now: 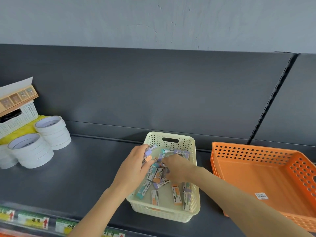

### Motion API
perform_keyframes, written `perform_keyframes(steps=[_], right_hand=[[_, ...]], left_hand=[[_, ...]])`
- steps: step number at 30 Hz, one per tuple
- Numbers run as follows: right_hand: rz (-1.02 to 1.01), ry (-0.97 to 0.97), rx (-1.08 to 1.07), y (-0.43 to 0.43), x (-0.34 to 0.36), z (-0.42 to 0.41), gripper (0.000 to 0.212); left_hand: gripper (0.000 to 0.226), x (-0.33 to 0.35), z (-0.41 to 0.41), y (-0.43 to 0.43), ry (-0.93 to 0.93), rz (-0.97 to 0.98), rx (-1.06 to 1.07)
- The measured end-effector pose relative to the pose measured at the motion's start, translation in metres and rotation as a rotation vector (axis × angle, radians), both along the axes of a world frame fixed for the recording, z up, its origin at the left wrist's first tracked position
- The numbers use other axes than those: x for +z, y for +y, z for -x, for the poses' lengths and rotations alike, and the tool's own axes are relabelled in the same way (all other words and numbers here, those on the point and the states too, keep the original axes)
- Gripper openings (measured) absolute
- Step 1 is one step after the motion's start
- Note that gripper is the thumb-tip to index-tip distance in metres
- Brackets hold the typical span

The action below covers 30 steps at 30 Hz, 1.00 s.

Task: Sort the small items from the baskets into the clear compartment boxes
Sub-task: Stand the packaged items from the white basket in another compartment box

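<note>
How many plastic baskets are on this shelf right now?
3: the cream basket of erasers in the middle, the orange basket right of it, the white basket far left behind the tape rolls.

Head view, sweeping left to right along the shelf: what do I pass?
Stacked white tape rolls → cream basket holding the erasers → orange basket. The left hand and right hand overlap the cream basket, so they are left out of the order.
</note>
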State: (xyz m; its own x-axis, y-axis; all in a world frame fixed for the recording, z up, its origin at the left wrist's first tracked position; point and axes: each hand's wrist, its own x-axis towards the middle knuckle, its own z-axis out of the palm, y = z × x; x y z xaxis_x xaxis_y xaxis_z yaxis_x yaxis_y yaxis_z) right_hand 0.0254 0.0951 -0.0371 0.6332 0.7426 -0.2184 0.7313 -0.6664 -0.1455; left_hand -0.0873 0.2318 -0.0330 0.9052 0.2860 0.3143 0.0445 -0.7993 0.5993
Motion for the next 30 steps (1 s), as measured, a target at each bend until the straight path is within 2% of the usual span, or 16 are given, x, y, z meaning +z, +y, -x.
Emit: perform_keyframes(steps=[6, 10, 15, 21, 30], right_hand=[[-0.153, 0.027, -0.114, -0.005, 0.004, -0.006, 0.018], [-0.339, 0.068, -0.195, -0.017, 0.012, -0.01, 0.027], [-0.559, 0.032, -0.207, -0.041, 0.028, -0.007, 0.026], [-0.627, -0.013, -0.193, -0.075, 0.041, 0.005, 0.022], [-0.819, -0.016, -0.412, -0.147, 0.052, 0.013, 0.015]], left_hand=[[0.048, 0.001, -0.002, 0.0, 0.032, -0.023, -0.005], [0.048, 0.003, -0.004, -0.003, 0.033, -0.022, -0.018], [0.046, 0.006, -0.009, -0.011, 0.034, -0.005, -0.059], [0.041, 0.013, -0.024, -0.035, 0.039, 0.015, -0.134], [0.033, 0.027, -0.042, -0.098, -0.041, 0.007, -0.235]])
